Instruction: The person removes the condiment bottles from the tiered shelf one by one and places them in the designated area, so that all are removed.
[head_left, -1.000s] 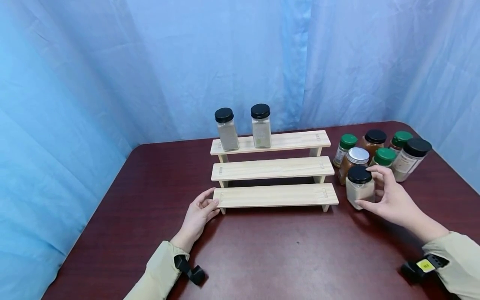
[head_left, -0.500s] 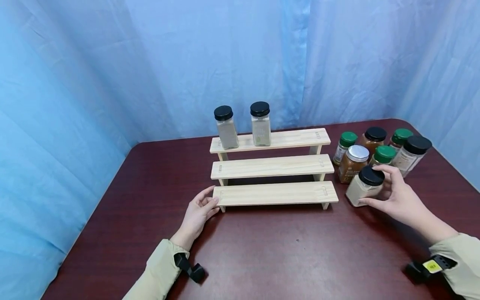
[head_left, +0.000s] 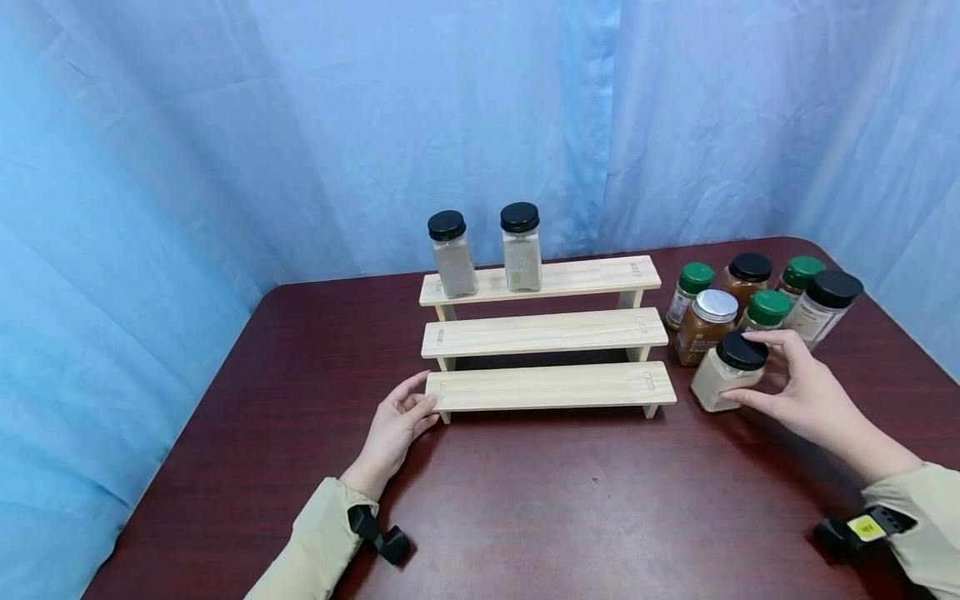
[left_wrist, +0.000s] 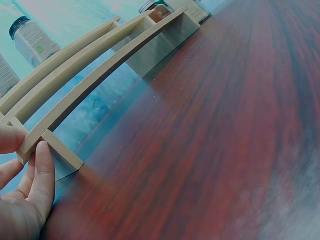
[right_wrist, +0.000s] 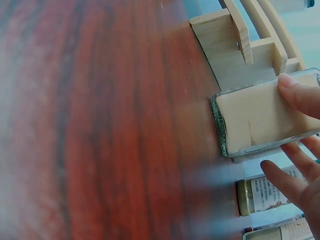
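Observation:
My left hand [head_left: 398, 429] pinches the left end of a three-tier wooden shelf rack [head_left: 555, 387], at its lowest step. In the left wrist view, thumb and fingertips [left_wrist: 42, 155] lie around that step's end. At the right, my right hand [head_left: 806, 400] holds a square glass spice jar [head_left: 720, 383] of cream-coloured powder with a black lid. The jar leans to the right, its base close over the table. In the right wrist view my thumb presses one side of the jar [right_wrist: 255, 115], while several fingers spread below it.
Two black-lidded jars [head_left: 455, 267] [head_left: 522, 262] stand on the rack's top step. Behind the held jar are a silver-lidded jar [head_left: 701, 337], green-lidded jars [head_left: 767, 308] and black-lidded jars [head_left: 746, 283] [head_left: 817, 312]. Blue curtains [head_left: 450, 125] hang behind the dark red table [head_left: 540, 500].
My right hand has shifted a little to the right, and the spice jar it holds has gone from nearly upright to leaning right. The left hand keeps its place on the rack.

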